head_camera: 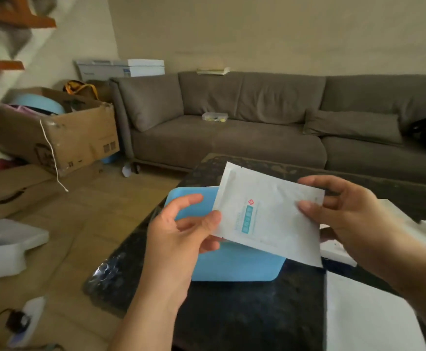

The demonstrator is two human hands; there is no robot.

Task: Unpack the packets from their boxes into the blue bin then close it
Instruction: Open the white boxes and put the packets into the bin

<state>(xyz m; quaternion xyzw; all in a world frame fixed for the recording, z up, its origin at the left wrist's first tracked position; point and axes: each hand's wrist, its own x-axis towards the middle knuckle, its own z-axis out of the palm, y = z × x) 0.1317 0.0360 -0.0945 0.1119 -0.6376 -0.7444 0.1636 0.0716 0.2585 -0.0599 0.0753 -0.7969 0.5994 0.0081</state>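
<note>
Head view: white packet [270, 214] pinched between both hands over dark table [245, 312], grey sofa [232, 127] behind.

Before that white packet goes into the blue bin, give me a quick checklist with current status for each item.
1. Packet out of its box: ok, held above the bin.
2. Right hand grip on the packet: ok, thumb and fingers pinch its right edge.
3. Left hand grip: ok, thumb on the packet's left edge, fingers under it.
4. Blue bin under the packet: ok, sits on the dark table.
5. Bin open to receive: cannot tell, packet covers its top.
6. More packets nearby: cannot tell.
</note>
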